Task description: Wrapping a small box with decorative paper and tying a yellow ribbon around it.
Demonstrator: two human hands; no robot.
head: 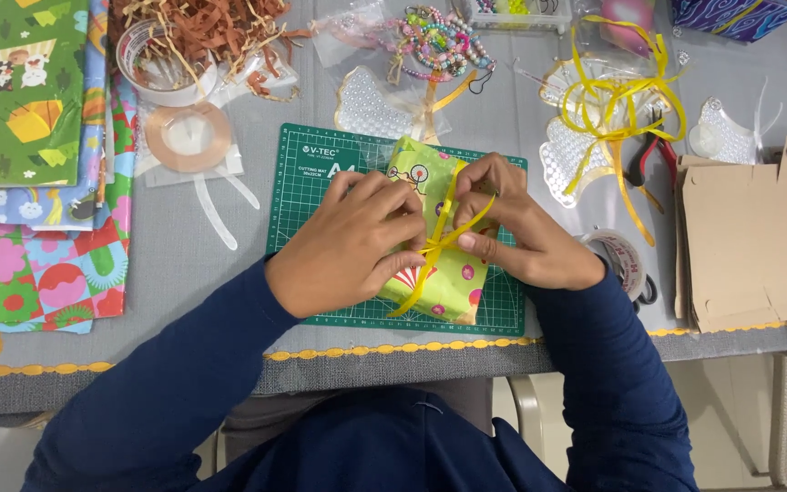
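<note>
Both hands, left hand [348, 241] and right hand [516, 228], pinched the yellow ribbon [444, 239] over the wrapped gift [439, 273], mid-knot by my read; cinching it called for an even pull.

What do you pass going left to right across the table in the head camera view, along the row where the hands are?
Stack of patterned wrapping paper → left hand → yellow ribbon around the green wrapped gift → right hand → tape roll → flat cardboard pieces.

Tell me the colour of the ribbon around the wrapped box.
Yellow ribbon, seen in the head view.
</note>
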